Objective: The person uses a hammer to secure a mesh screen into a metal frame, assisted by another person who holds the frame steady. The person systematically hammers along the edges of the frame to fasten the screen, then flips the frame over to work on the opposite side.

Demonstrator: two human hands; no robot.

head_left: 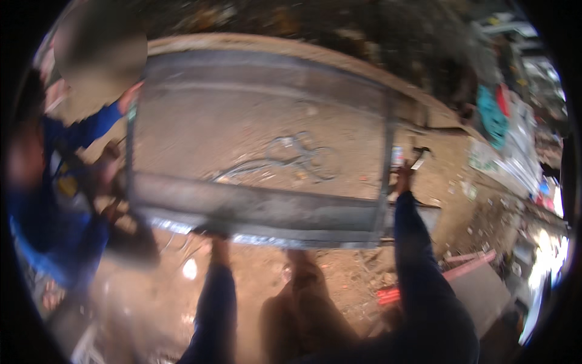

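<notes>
A large rectangular dark metal frame (260,206), open in the middle, spans the space before me. My left hand (213,233) is closed round its near edge, left of the middle, with the fingers partly hidden by the metal. At its right side my right hand (404,177) grips the edge, though motion blurs the fingers. Just beyond that hand is a small hammer-like tool (419,156) with a dark head and pale handle; whether the hand touches it I cannot tell. A co-worker's hand (130,97) holds the far left corner.
The co-worker, in blue sleeves (91,128), is at the left. Looped cable (303,159) lies on the dirt ground, seen through the frame. Teal cloth (492,118) and plastic sheeting (522,145) are piled at the right. A reddish-edged board (479,285) and red object (388,295) lie nearer.
</notes>
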